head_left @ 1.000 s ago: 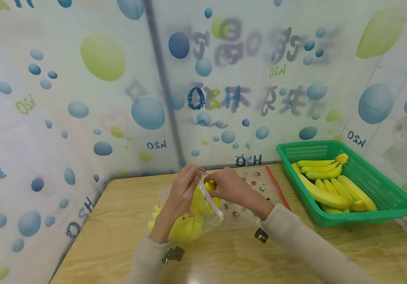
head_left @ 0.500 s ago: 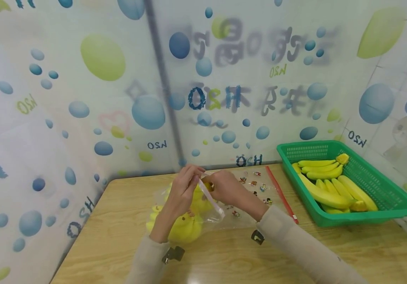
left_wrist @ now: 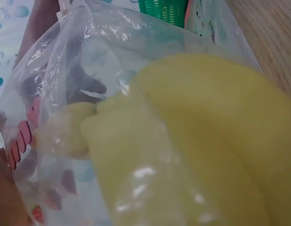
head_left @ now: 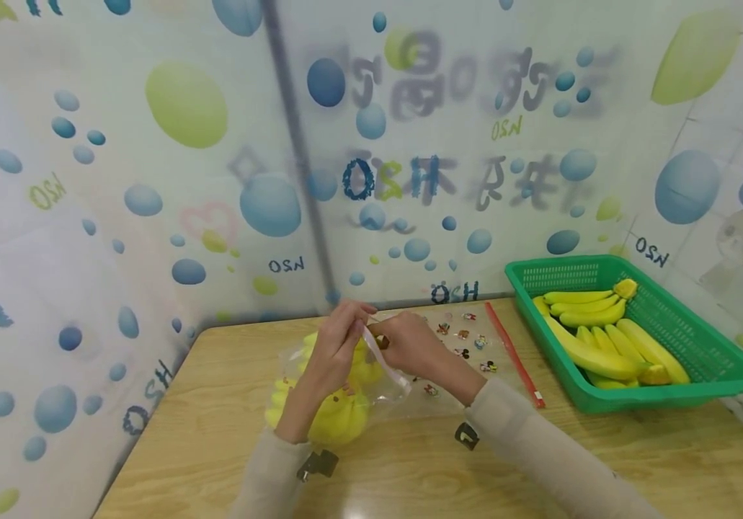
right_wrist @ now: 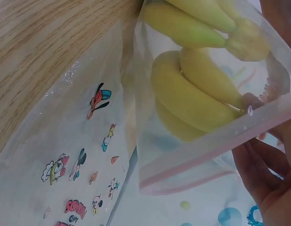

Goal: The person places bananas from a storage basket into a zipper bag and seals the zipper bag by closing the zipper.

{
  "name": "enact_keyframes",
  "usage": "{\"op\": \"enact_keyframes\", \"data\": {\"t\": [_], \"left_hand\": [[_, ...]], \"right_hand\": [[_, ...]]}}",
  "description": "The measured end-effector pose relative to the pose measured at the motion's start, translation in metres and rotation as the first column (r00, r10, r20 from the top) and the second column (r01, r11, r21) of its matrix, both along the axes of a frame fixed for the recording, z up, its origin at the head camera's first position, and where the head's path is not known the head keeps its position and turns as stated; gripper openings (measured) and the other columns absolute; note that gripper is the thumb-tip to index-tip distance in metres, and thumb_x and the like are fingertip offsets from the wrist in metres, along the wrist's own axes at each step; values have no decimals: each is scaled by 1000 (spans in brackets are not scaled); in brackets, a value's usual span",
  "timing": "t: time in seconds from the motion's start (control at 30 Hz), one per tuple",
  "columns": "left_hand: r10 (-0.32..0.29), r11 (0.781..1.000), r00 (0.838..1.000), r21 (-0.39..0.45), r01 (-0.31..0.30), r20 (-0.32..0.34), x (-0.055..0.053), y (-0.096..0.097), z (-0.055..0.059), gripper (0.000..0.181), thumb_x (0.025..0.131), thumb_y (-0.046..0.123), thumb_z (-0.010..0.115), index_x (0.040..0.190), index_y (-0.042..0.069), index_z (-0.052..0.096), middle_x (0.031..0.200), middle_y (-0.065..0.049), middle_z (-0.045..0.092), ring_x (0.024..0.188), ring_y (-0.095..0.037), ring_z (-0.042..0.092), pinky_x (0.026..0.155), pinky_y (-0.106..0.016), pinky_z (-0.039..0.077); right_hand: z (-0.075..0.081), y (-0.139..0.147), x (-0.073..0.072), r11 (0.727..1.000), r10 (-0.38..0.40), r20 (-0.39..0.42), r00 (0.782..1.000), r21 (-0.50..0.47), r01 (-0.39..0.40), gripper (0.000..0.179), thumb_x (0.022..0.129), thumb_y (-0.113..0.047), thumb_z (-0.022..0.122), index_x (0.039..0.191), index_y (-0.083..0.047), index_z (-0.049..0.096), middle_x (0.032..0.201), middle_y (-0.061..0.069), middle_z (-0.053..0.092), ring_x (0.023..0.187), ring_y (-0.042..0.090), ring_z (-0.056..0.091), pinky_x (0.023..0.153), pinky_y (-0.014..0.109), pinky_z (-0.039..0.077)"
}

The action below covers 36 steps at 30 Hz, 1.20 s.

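Note:
In the head view my left hand point(head_left: 335, 339) grips the mouth of a clear zip bag point(head_left: 397, 386), which has a pale pink strip along its opening. Yellow banana bunches point(head_left: 339, 418) show through the film, partly behind my left forearm. My right hand point(head_left: 413, 346) is at the bag's opening, fingers curled around the stem end of a bunch. The right wrist view shows that banana bunch point(right_wrist: 197, 94) inside the bag, its stem at my thumb, and another bunch point(right_wrist: 197, 30) beyond it. Close up in the left wrist view, bananas point(left_wrist: 202, 108) fill the bag.
A flat clear bag with cartoon prints point(head_left: 481, 349) and a red zip strip lies under and beside my right hand. At the right, a green basket point(head_left: 676, 396) holds more banana bunches point(head_left: 598, 357). A patterned curtain point(head_left: 410, 216) hangs behind the wooden table point(head_left: 215, 404).
My right hand has shifted slightly left and deeper toward the bag's mouth, and less yellow shows between the hands. My left hand has stayed nearly still.

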State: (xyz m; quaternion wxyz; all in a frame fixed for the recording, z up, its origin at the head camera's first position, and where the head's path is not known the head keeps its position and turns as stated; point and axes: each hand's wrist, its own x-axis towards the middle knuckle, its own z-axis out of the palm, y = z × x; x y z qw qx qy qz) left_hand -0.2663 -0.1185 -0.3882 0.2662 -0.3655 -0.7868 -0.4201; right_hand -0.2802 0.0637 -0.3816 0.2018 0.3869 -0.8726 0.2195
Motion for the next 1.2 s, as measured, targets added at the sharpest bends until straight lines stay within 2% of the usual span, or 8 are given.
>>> {"op": "enact_keyframes", "data": {"t": [0.17,0.3,0.4,0.5,0.7,0.87,1.07,1.2], "left_hand": [[-10,1000,1000,11,10,12,0,0,-2,18,109,7,42,99,7,57,120,-11,67,109,-25,62,90,-39,51],[-20,1000,1000,8,20,12,-1,3,-4,17,108,6,44,99,9,57,120,-9,67,110,-25,63,92,-40,52],[-23,1000,1000,3,23,6,-1,5,-4,17,108,5,44,97,10,57,119,-10,67,111,-26,63,93,-41,52],[-23,1000,1000,2,23,8,-1,5,-4,17,107,5,44,97,10,57,119,-12,67,111,-27,63,94,-42,52],[22,999,1000,-45,-22,11,1,1,0,18,108,9,45,95,9,57,121,-12,66,112,-27,63,90,-41,53],[50,995,999,-86,-48,22,4,-8,4,23,107,9,42,95,8,61,125,-8,64,114,-26,59,87,-42,51],[67,987,998,-144,-68,-6,7,-14,8,16,90,6,47,88,14,60,123,-8,66,116,-25,58,89,-46,50],[84,982,996,-167,-90,-39,7,-15,10,12,89,6,50,89,14,60,121,-10,67,110,-25,60,84,-42,52]], "right_hand": [[-5,-1,-3,998,-27,-41,999,52,29,26,89,-25,82,112,-14,77,51,-9,35,49,4,25,53,18,21],[-13,-6,-5,989,-60,-110,992,127,74,8,95,-18,73,89,-12,72,53,-5,42,49,8,37,51,21,28],[-19,-10,-6,983,-70,-128,989,157,90,27,95,-9,65,70,-14,57,56,-1,50,52,11,49,50,25,37],[-22,-11,-7,986,-77,-96,992,138,90,30,94,-7,65,68,-15,53,58,-1,52,54,13,53,51,27,41],[-24,-8,-11,984,-102,-16,995,143,103,5,96,-19,71,94,-14,72,65,0,63,56,10,49,55,25,40],[-25,-3,-10,993,-85,144,986,99,71,35,95,-31,74,128,-18,73,67,0,67,50,6,39,53,22,33],[-23,9,-2,998,-58,170,984,41,52,32,100,-26,69,131,-18,71,97,2,80,64,8,66,60,21,50],[-19,28,5,998,-48,185,981,-20,52,28,100,-20,68,128,-16,71,105,4,80,73,12,74,64,22,56]]}}
